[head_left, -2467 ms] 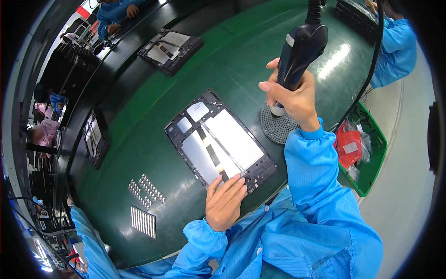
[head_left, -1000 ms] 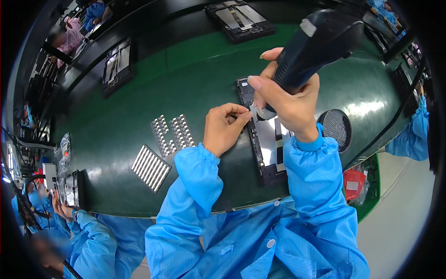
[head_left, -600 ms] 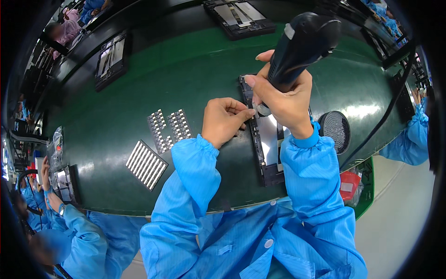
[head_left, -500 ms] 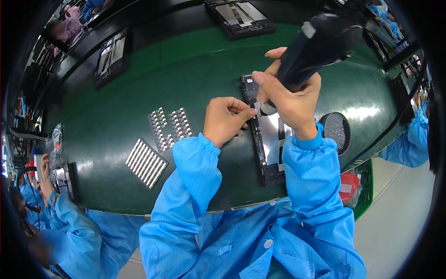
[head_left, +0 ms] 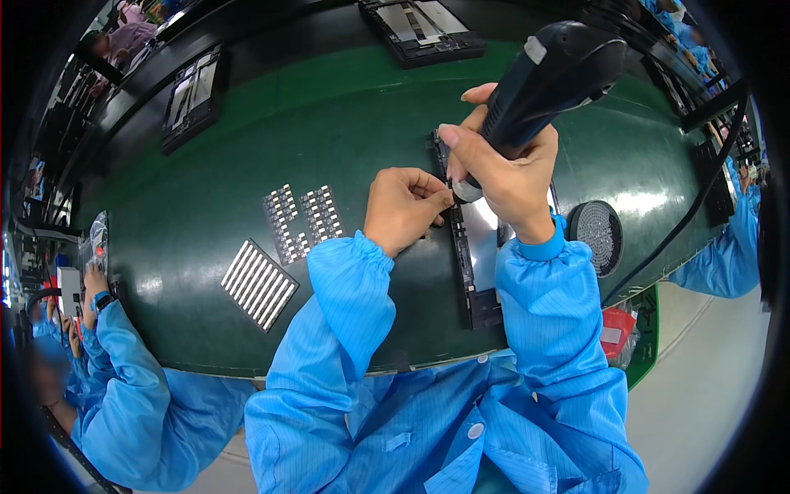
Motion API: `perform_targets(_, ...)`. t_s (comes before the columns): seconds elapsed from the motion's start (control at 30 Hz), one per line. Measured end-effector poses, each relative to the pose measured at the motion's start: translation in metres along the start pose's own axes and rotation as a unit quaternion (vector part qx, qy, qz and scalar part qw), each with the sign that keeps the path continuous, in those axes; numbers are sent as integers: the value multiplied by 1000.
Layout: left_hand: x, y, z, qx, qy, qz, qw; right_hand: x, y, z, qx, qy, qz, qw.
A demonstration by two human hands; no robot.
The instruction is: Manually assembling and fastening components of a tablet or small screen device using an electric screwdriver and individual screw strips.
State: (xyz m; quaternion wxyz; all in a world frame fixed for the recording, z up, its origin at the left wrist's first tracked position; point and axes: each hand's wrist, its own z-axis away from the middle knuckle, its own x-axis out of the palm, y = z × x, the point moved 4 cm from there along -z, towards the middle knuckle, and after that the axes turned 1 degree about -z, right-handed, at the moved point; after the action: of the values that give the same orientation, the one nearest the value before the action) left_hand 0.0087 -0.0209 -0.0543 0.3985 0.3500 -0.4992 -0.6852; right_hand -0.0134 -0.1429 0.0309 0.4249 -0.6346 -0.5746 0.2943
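My right hand [head_left: 514, 177] is wrapped round a dark electric screwdriver [head_left: 551, 86], tilted with its lower end down at the device's left edge. The tip itself is hidden by my fingers. Below lies an opened tablet-like device [head_left: 477, 247], a black frame with a silvery inside, partly covered by my right hand and sleeve. My left hand [head_left: 403, 206] is closed in a pinch at the device's left edge, close to the screwdriver's lower end. Whatever sits between those fingertips is too small to make out.
Right of the device stands a round black dish [head_left: 597, 237] of small shiny pieces. Left lie black sheets of small pale parts [head_left: 300, 222] and a white-striped sheet [head_left: 259, 284]. More opened devices [head_left: 424, 29] rest at the back. A co-worker's sleeve [head_left: 136, 395] is at left.
The screwdriver and my right hand have moved slightly left, bringing its lower end to the device's left edge. My left hand stays pinched there. The co-worker at left has shifted an arm.
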Motion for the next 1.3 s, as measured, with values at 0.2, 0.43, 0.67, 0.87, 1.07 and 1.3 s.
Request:
perform_targets(0.2,1,-1,0,-1,2,-1,1000,-1,2,1,3,5,-4,1000)
perform_targets(0.43,0,-3,-2,6,2,-3,1000,5,4,4,-15,-24,14,1000)
perform_targets(0.67,-7,-2,12,59,20,-62,996,12,4,7,-23,-40,11,999)
perform_targets(0.87,-17,5,91,276,177,-490,808,3,-2,10,3,5,-17,1000)
perform_targets(1.07,5,-14,101,264,73,-470,839,-21,-29,4,-76,46,-78,993)
perform_targets(1.3,-29,13,88,245,241,-441,829,-85,-56,20,-84,115,27,989)
